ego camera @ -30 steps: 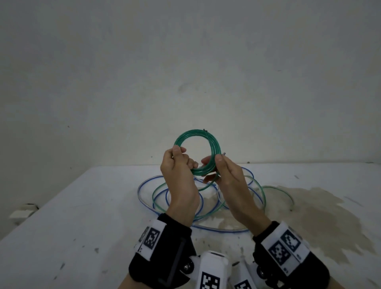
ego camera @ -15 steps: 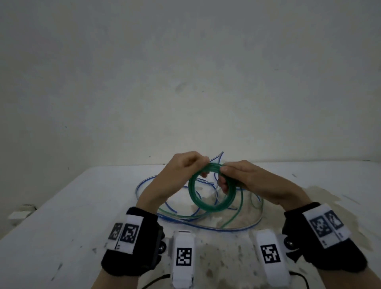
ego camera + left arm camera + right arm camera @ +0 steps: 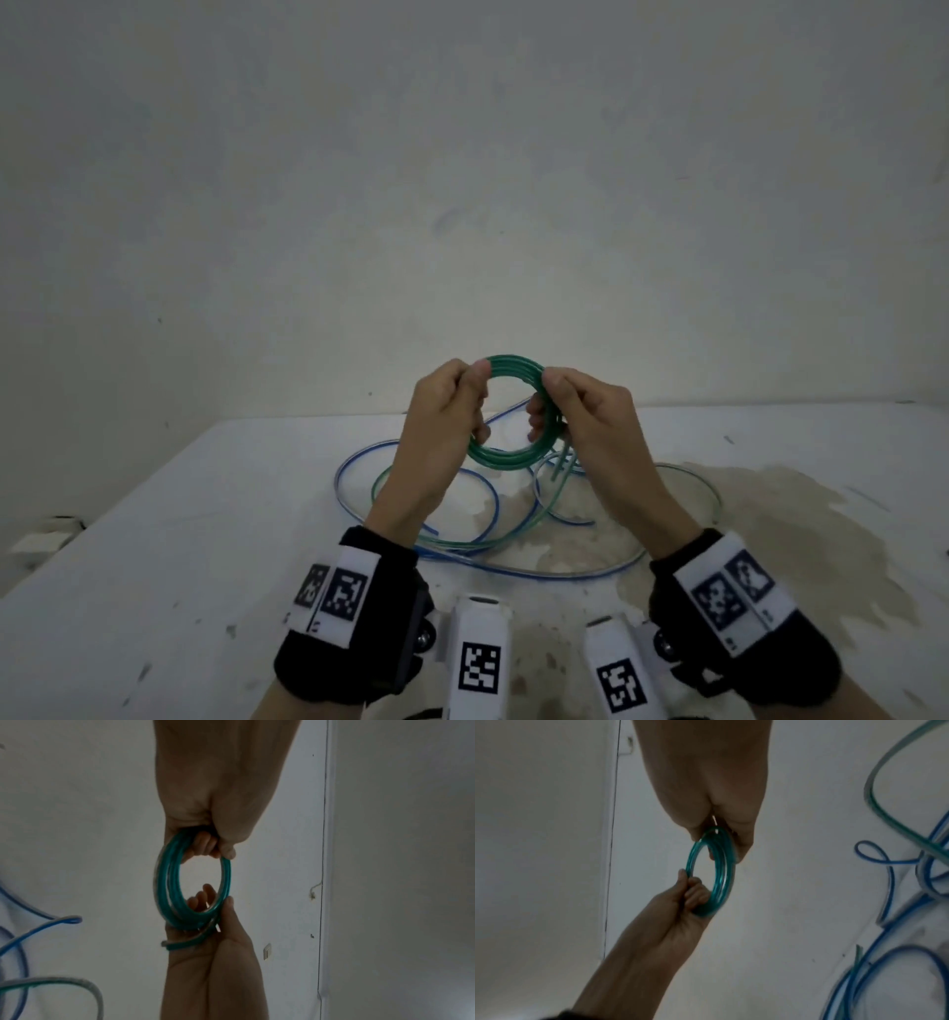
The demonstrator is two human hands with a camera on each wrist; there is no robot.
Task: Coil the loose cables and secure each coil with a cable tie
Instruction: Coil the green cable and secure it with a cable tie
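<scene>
A small green cable coil (image 3: 506,455) of several turns is held upright above the white table (image 3: 195,524). My left hand (image 3: 464,393) grips its left side between thumb and curled fingers. My right hand (image 3: 552,406) grips its right side, fingers hooked through the ring. The left wrist view shows the coil (image 3: 164,882) spanning both hands, a short green cable end (image 3: 180,945) sticking out under my right palm. In the right wrist view the coil (image 3: 721,870) looks edge-on. Loose blue cable (image 3: 493,503) and loose green cable (image 3: 557,488) lie tangled on the table below. No cable tie is visible.
A brownish stain (image 3: 770,519) covers the table's right part. A plain wall (image 3: 462,180) rises behind the table. A small white fitting (image 3: 43,537) sits low at the left, off the table edge.
The coil has risen from low over the table and turned more upright. Both hands have come closer in and re-gripped its two sides.
</scene>
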